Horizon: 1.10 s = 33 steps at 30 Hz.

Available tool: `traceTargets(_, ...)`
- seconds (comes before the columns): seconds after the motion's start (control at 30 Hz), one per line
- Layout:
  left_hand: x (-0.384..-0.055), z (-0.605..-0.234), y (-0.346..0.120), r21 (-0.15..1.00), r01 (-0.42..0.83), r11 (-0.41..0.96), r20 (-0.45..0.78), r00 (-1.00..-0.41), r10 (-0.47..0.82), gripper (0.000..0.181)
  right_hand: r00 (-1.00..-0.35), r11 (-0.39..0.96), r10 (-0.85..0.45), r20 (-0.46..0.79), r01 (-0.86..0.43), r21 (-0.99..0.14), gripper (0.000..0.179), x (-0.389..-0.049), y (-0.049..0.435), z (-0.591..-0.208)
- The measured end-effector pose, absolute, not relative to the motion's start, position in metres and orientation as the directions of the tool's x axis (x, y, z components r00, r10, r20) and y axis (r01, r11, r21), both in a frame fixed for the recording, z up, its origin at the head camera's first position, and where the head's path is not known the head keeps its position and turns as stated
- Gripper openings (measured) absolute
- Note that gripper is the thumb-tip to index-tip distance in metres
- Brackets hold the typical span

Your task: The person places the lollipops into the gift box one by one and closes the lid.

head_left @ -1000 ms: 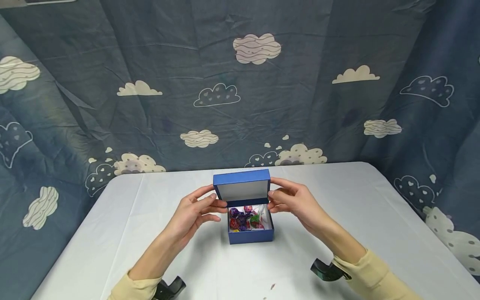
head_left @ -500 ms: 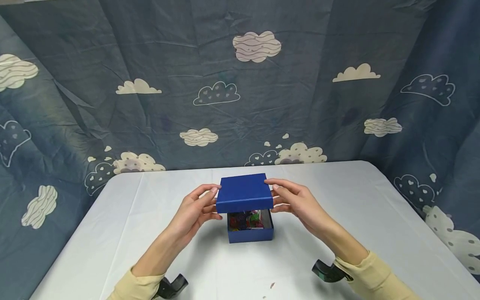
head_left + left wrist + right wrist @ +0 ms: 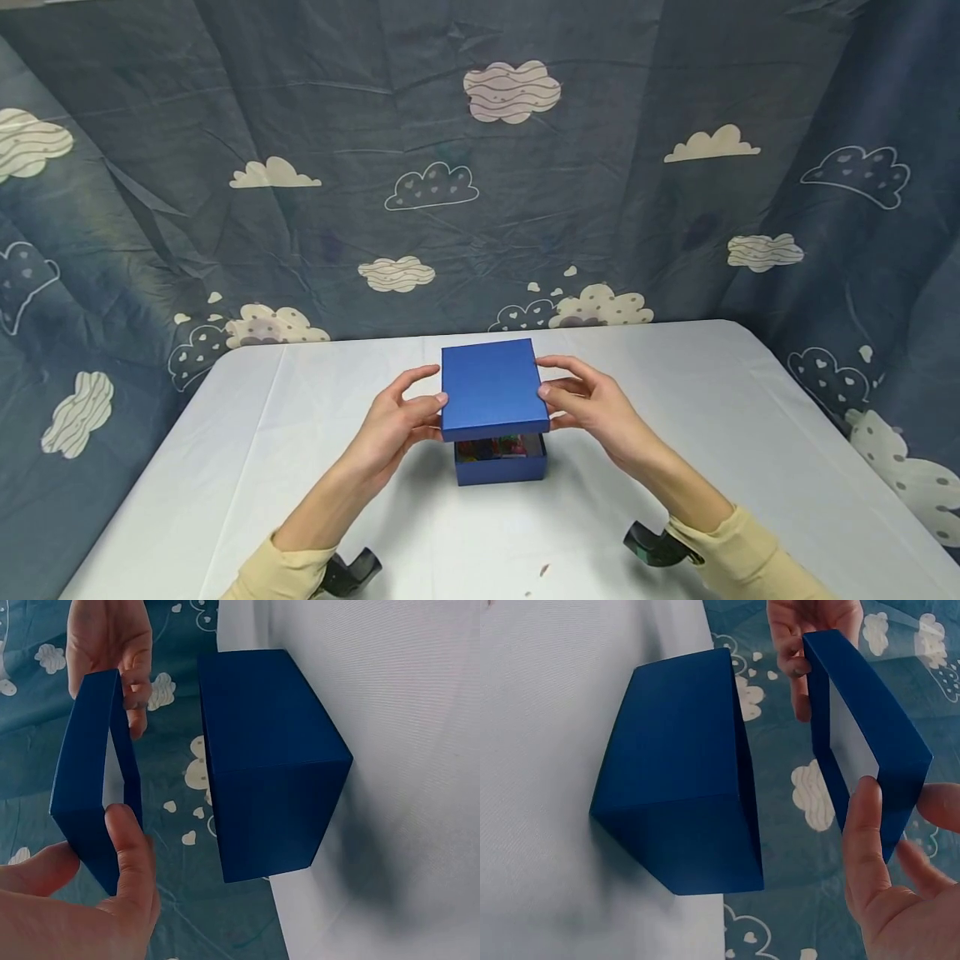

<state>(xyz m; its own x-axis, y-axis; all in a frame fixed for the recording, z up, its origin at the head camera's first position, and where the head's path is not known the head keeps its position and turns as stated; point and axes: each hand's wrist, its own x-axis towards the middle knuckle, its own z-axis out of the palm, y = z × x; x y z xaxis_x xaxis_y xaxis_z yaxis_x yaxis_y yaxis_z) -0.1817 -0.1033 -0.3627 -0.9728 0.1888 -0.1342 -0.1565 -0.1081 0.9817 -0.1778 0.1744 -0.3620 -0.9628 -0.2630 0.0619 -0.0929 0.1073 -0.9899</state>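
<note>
A blue box lid (image 3: 495, 387) is held above a blue box (image 3: 500, 472), with a visible gap between them in both wrist views. My left hand (image 3: 393, 417) grips the lid's left side, thumb on the outside and a finger at the rim. On the opposite side my right hand (image 3: 596, 408) pinches the lid in the same manner. The lid's white inside (image 3: 851, 735) shows in the right wrist view. Wrapped candies (image 3: 491, 448) in dark, red and green colours lie in the box, mostly hidden under the lid.
The box stands on a white-covered table (image 3: 300, 433). Small reddish specks lie near the table's front. Behind rises a dark blue curtain (image 3: 322, 242) printed with clouds. Black wrist cameras (image 3: 660, 544) hang below both sleeves.
The lid has turned from tilted up, its white inside facing me, to top side up. It now covers more of the box opening, and both hands have stayed on it.
</note>
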Motion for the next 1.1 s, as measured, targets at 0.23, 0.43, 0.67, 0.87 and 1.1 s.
traceTargets(0.23, -0.18, -0.366, -0.099, 0.991, -0.129, -0.046, -0.119, -0.978, 0.169, 0.046, -0.971, 0.147, -0.238, 0.034, -0.07, -0.987, 0.052, -0.178, 0.176, -0.367)
traceTargets(0.43, -0.178, -0.373, -0.097, 0.993, -0.114, 0.015, -0.115, -0.982, 0.15, 0.043, -0.977, 0.172, -0.214, 0.016, -0.053, -0.984, 0.052, -0.177, 0.176, -0.376)
traceTargets(0.67, -0.179, -0.382, -0.096, 0.994, -0.105, 0.016, -0.107, -0.984, 0.145, 0.039, -0.975, 0.177, -0.222, 0.009, -0.05, -0.983, 0.051, -0.176, 0.177, -0.385)
traceTargets(0.87, -0.179, -0.388, -0.095, 0.994, -0.108, 0.027, -0.111, -0.982, 0.156, 0.041, -0.975, 0.176, -0.224, -0.002, -0.038, -0.984, 0.05, -0.176, 0.177, -0.389)
traceTargets(1.1, -0.178, -0.392, -0.095, 0.993, -0.109, 0.034, -0.114, -0.981, 0.16, 0.043, -0.975, 0.172, -0.222, -0.01, -0.029, -0.985, 0.051, -0.175, 0.178, -0.392)
